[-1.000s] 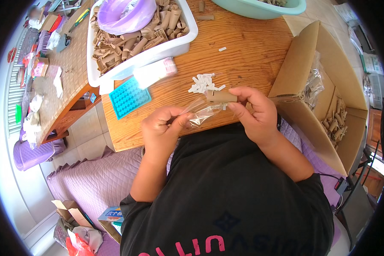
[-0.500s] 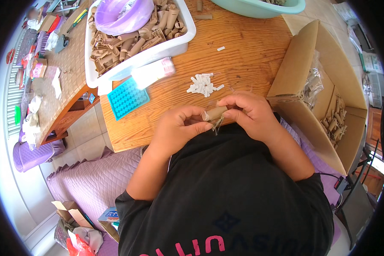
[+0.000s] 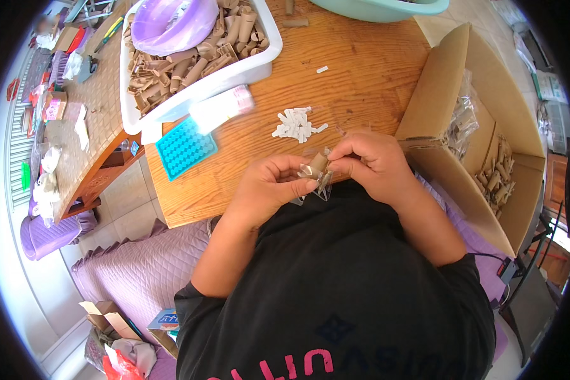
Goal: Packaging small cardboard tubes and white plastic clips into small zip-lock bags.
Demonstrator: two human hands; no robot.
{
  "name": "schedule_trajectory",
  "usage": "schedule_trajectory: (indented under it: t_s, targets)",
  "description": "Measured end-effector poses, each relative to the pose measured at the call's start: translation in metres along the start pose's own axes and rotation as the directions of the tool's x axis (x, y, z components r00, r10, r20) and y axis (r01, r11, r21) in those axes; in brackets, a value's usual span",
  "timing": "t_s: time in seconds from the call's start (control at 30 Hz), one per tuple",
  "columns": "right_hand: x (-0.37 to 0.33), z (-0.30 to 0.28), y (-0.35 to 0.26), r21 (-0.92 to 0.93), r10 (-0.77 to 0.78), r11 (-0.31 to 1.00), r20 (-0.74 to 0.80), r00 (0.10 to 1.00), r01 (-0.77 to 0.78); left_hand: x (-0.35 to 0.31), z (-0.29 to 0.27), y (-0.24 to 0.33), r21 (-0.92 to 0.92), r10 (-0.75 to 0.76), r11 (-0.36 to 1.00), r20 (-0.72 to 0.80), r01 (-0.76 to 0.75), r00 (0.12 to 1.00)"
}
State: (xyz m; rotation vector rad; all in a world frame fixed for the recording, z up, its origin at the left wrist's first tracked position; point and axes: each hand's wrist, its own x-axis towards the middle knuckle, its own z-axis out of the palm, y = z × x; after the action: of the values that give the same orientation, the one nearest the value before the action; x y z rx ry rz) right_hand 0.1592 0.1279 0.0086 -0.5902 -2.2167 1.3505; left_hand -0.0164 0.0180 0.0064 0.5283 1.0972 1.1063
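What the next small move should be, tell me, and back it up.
Probably nudge the brown tube deeper into the clear plastic bag with the right hand, the left hand steadying: the bag shows around the tube's lower end, and the right hand is at its upper end. How far in it sits is unclear.

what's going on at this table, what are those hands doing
Someone is handling a small brown tube and some clear plastic at the edge of a wooden table. The left hand grips the plastic; the right hand is at the tube's other side, though exactly what it pinches is hard to tell. Beyond the hands lies a pile of white strips; more brown pieces lie in a white tub and a cardboard box.
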Motion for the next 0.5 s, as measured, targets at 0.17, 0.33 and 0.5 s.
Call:
schedule_trajectory:
  t_s: [0.17, 0.33, 0.5]
  targets:
    - [0.004, 0.002, -0.008, 0.035, 0.091, 0.995, -0.04, 0.995, -0.09, 0.001, -0.004, -0.002, 0.135, -0.062, 0.989, 0.043, 0.056, 0.997]
    - [-0.004, 0.008, -0.001, 0.231, 0.184, 0.958, -0.032, 0.982, -0.171, 0.003, 0.003, 0.001, 0.092, -0.028, 0.995, 0.018, 0.027, 0.999]
    - [-0.002, 0.001, 0.002, 0.025, -0.013, 1.0, -0.038, 0.999, 0.014, 0.005, 0.003, -0.002, 0.088, -0.021, 0.996, 0.01, 0.02, 1.0]
